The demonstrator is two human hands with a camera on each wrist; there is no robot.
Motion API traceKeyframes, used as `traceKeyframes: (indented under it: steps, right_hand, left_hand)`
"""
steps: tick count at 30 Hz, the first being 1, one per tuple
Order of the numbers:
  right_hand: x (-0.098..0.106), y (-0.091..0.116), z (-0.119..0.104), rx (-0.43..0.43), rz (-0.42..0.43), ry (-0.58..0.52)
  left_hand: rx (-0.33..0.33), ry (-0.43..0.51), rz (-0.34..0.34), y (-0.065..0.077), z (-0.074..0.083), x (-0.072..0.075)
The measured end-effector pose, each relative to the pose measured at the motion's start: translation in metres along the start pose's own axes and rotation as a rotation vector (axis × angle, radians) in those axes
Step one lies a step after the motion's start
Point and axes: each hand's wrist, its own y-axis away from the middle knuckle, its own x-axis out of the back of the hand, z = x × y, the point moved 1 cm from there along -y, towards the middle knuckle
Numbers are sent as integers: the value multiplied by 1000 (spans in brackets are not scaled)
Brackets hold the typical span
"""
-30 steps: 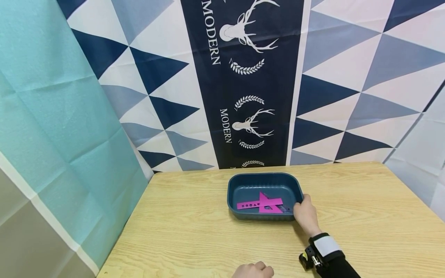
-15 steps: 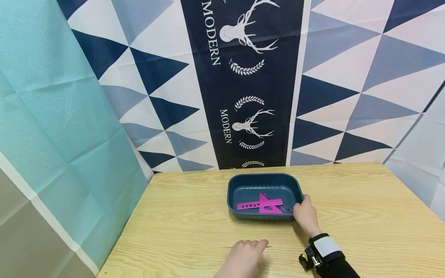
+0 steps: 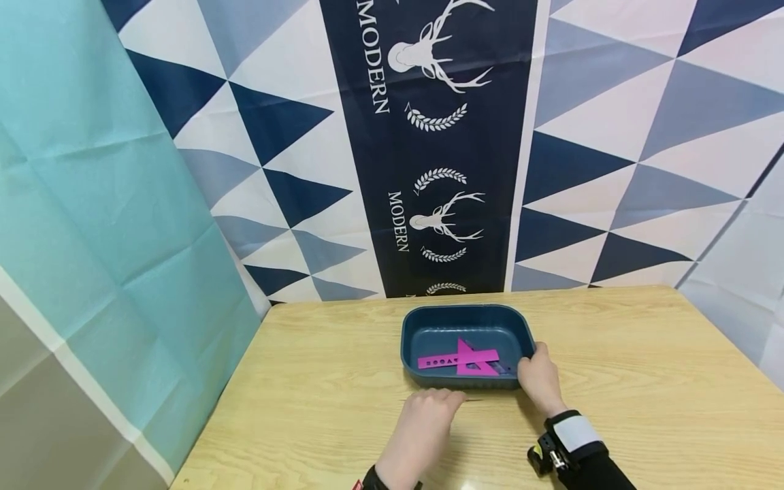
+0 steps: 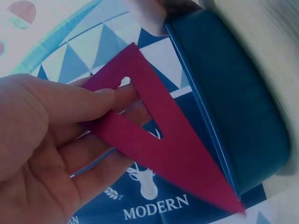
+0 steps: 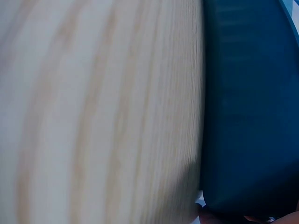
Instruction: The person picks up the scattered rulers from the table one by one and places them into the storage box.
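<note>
My left hand (image 3: 422, 425) pinches a magenta set square (image 4: 154, 135) between thumb and fingers, just in front of a dark blue plastic basin (image 3: 468, 315). Seen from the head, the set square is nearly edge-on, a thin line mostly behind the hand. A triangular cut-out and a small hole show in the left wrist view. My right hand (image 3: 539, 378) grips the basin's right front corner, thumb at the rim. Inside the basin lie a magenta straight ruler (image 3: 435, 361) with cut-out shapes, crossed over another magenta set square (image 3: 476, 370), and a dark translucent piece (image 3: 503, 369).
The basin stands on a light wood-grain table (image 3: 306, 408) near its back edge. Behind hangs a patterned cloth (image 3: 447, 150) with triangles and deer heads. A turquoise curtain (image 3: 122, 204) borders the left side.
My left hand has come up from the bottom edge toward the basin's front, carrying the set square. My right hand and the basin stay where they were.
</note>
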Motion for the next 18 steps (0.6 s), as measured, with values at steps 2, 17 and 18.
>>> traceKeyframes:
  steps: [2,17,18]
  right_hand:
    - [0,0,0,-2,-3,-3]
    - [-1,-1,1,0,-2,-5]
    - [-1,-1,1,1,1,-3]
  left_hand:
    - [12,5,22,-4,-4,-3]
    - [55,-86,213,-24,-26,-32]
    - [56,-92,216,-24,-26,-33]
